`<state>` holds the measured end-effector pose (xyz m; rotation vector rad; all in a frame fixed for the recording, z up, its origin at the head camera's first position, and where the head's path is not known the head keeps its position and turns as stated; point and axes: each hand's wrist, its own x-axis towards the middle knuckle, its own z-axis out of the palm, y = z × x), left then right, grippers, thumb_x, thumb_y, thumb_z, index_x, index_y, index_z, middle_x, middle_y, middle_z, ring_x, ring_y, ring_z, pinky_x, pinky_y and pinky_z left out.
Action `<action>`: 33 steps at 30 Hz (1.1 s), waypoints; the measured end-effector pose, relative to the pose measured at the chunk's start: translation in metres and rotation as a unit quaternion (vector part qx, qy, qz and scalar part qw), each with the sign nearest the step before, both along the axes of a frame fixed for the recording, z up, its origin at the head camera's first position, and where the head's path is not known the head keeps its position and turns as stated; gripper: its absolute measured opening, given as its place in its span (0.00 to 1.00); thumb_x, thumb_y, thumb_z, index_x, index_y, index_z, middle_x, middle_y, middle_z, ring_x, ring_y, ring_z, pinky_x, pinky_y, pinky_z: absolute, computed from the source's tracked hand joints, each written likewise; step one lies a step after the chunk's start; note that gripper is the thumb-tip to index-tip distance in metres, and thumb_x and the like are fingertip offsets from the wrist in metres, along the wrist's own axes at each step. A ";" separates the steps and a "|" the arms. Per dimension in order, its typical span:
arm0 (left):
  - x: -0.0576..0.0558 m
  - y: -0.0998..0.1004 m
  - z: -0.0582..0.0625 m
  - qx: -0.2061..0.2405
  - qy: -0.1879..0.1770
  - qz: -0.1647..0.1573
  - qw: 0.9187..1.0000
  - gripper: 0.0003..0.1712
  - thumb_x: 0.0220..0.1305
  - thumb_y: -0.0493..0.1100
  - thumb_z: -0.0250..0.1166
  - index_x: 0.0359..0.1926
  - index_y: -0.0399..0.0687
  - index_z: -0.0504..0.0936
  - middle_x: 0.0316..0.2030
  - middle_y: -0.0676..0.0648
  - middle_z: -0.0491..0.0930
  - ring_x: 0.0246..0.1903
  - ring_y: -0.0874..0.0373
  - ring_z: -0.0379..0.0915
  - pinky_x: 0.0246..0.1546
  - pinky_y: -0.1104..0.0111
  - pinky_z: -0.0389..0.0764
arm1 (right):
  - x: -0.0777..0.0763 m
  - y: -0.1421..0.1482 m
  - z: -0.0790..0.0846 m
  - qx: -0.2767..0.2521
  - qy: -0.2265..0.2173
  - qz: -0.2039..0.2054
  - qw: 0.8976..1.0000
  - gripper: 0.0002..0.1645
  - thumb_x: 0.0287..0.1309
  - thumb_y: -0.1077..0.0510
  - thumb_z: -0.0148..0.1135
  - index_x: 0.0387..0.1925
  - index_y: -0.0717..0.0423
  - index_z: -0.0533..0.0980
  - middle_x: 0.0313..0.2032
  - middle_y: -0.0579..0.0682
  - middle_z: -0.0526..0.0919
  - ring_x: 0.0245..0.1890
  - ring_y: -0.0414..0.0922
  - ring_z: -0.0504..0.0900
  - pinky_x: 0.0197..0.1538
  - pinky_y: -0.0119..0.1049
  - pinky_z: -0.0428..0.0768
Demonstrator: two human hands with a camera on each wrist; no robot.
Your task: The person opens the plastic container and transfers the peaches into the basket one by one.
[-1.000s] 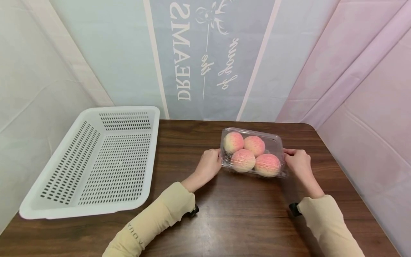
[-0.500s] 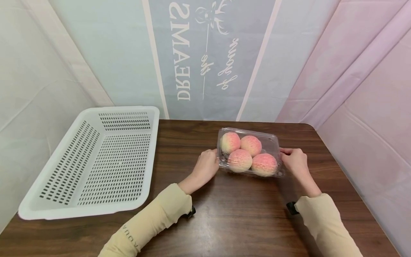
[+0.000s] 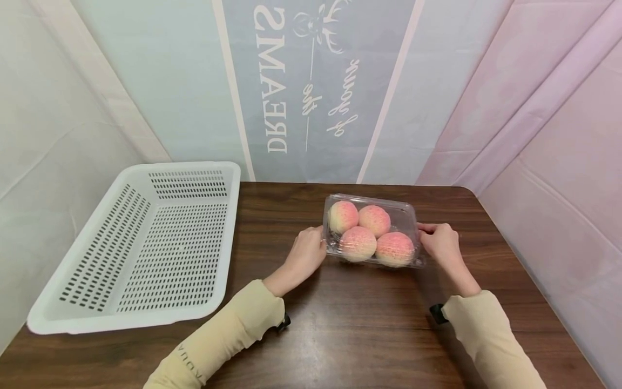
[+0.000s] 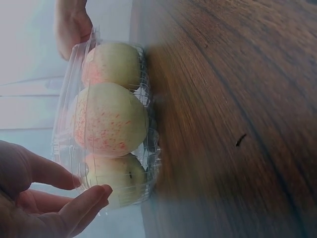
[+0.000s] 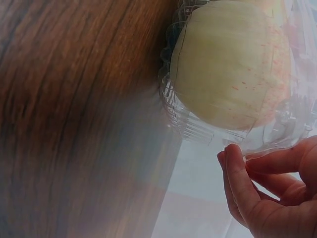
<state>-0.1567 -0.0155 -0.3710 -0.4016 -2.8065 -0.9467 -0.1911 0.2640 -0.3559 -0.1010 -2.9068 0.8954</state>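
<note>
A clear plastic fruit box (image 3: 404, 219) with a lid holds several pink and cream peaches (image 3: 358, 243), low over the back half of the brown wooden table (image 3: 359, 324). My left hand (image 3: 308, 251) grips the box's left end, thumb and fingers pinching the rim in the left wrist view. At the opposite end, my right hand (image 3: 443, 246) pinches the rim; the right wrist view shows its thumb and fingertips (image 5: 235, 157) right at the edge. The box lies slightly askew, its right end nearer me. The lid is down over the peaches.
A large white slotted plastic basket (image 3: 227, 270) stands on the left part of the table. Behind the table hangs a pale printed cloth (image 3: 311, 108), with more fabric along both sides.
Both hands have moved a little to the left with the box between them, so it is closer to the basket. The grip looks the same; the basket has stayed in place.
</note>
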 end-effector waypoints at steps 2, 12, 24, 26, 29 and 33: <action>0.000 -0.001 0.000 -0.003 0.007 0.001 1.000 0.16 0.55 0.30 0.58 0.46 0.27 0.77 0.39 0.34 0.79 0.38 0.46 0.77 0.32 0.61 0.78 | 0.000 -0.001 0.000 0.001 0.005 0.003 1.000 0.19 0.55 0.61 0.52 0.45 0.68 0.77 0.41 0.69 0.78 0.25 0.51 0.67 0.23 0.35 0.63; 0.001 -0.006 -0.003 -0.017 0.047 -0.006 0.999 0.04 0.49 0.28 0.56 0.25 0.38 0.76 0.21 0.44 0.74 0.25 0.55 0.72 0.22 0.66 0.73 | -0.001 -0.005 -0.002 -0.005 0.014 0.010 1.000 0.18 0.55 0.61 0.53 0.44 0.68 0.78 0.39 0.68 0.80 0.25 0.51 0.68 0.23 0.34 0.64; 0.001 -0.012 -0.002 -0.018 0.032 0.007 0.999 0.19 0.48 0.28 0.58 0.44 0.25 0.76 0.31 0.37 0.78 0.25 0.57 0.70 0.22 0.68 0.73 | -0.003 -0.014 0.001 -0.015 0.003 0.015 1.000 0.19 0.54 0.62 0.52 0.45 0.68 0.77 0.40 0.69 0.79 0.28 0.53 0.70 0.23 0.34 0.64; 0.001 -0.014 -0.001 -0.014 0.028 0.008 0.999 0.22 0.48 0.28 0.58 0.48 0.23 0.74 0.35 0.35 0.78 0.25 0.57 0.69 0.23 0.68 0.73 | -0.003 -0.016 0.001 -0.015 0.002 0.015 1.000 0.18 0.54 0.62 0.51 0.45 0.68 0.77 0.40 0.68 0.79 0.27 0.52 0.70 0.23 0.34 0.64; 0.001 -0.015 -0.001 -0.011 0.024 0.012 1.000 0.24 0.49 0.28 0.57 0.50 0.22 0.72 0.37 0.34 0.78 0.25 0.56 0.70 0.23 0.68 0.73 | -0.004 -0.017 -0.001 -0.014 0.005 0.017 1.000 0.18 0.53 0.63 0.51 0.44 0.68 0.78 0.40 0.68 0.79 0.26 0.52 0.69 0.22 0.34 0.64; 0.001 -0.017 -0.001 -0.008 0.017 0.016 1.000 0.24 0.49 0.28 0.57 0.51 0.22 0.71 0.37 0.34 0.78 0.25 0.56 0.69 0.23 0.68 0.73 | -0.005 -0.020 -0.002 -0.007 0.012 0.016 1.000 0.18 0.52 0.63 0.51 0.43 0.68 0.78 0.40 0.68 0.79 0.26 0.52 0.69 0.23 0.34 0.64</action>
